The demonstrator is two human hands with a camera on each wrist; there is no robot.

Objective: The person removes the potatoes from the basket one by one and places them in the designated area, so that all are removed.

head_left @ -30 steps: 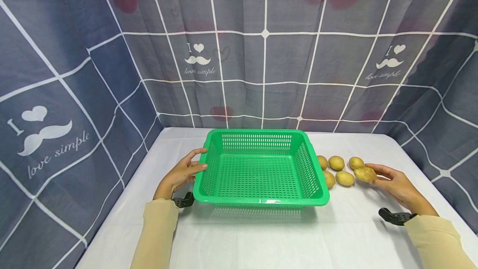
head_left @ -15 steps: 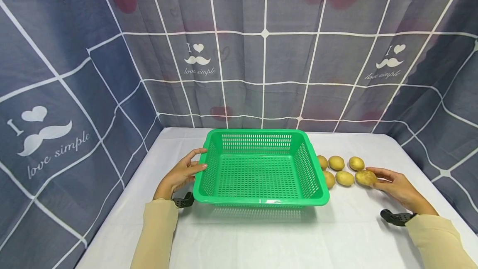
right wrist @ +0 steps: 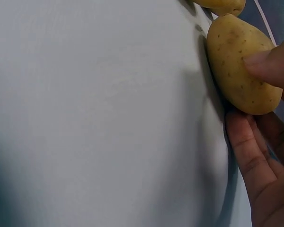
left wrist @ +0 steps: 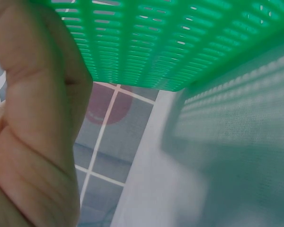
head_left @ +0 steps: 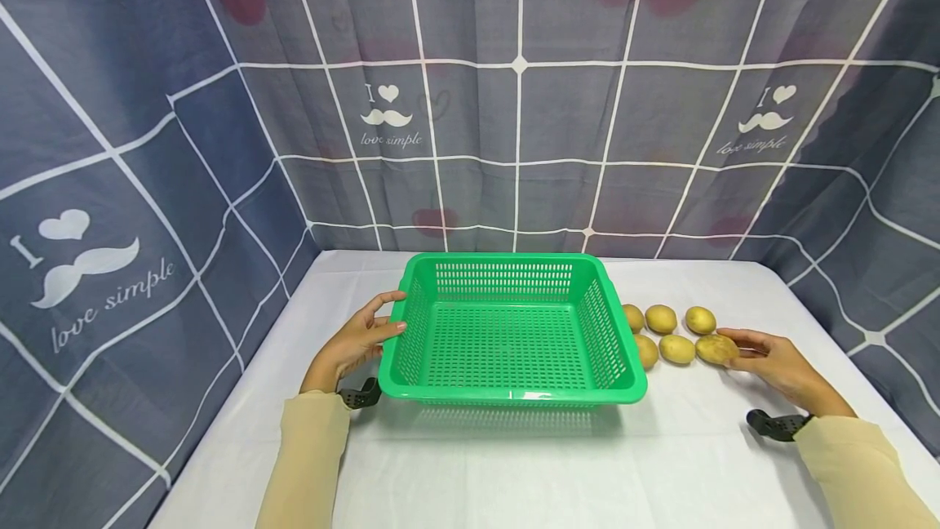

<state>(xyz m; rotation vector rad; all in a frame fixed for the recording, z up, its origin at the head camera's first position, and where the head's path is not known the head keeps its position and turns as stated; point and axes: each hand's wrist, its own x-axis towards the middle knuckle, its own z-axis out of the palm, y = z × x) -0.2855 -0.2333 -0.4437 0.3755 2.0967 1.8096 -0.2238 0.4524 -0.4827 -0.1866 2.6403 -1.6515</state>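
A: What fills the top of the left wrist view?

B: The green basket (left wrist: 180, 42), seen from low at its side, its slotted wall running across the upper part.

A: And the left hand (left wrist: 35, 123)?

B: It takes up the left edge, very close and blurred, pressed against the basket's wall.

A: Below the basket?

B: The white table (left wrist: 217, 179), tinted green by the basket's shadow. Behind it hangs a grey curtain (left wrist: 104, 142) with white lines and a red spot.

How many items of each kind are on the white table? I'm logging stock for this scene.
Potatoes: 6; the nearest one is touched by the right hand.
Green plastic basket: 1; the left hand rests on its side.
Total: 7
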